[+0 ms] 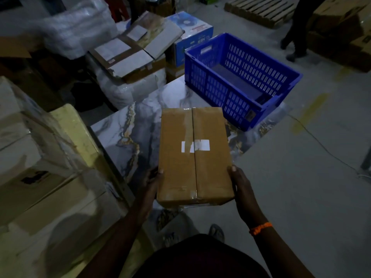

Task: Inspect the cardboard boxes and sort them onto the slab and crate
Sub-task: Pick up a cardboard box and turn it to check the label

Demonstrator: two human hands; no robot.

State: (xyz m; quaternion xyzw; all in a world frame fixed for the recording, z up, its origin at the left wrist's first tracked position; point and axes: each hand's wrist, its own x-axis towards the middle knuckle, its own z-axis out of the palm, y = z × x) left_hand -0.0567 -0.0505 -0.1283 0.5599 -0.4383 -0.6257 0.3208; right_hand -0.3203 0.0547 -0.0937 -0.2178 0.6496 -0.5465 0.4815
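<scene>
A brown cardboard box, taped along its middle seam and bearing a white label, is held over the near part of the marbled slab. My left hand grips its near left side, thumb on the top edge. My right hand grips the near right side, thumb on the top corner. Whether the box rests on the slab or hovers just above it, I cannot tell. The blue slatted crate stands on the slab's far right end, with what looks like a dark flat item lying inside it.
Wrapped and stacked cartons crowd the left. Behind the slab lie taped boxes, a plastic-wrapped bundle and a blue printed carton. A wooden pallet and a person's legs are at the far right. A cable crosses the grey floor.
</scene>
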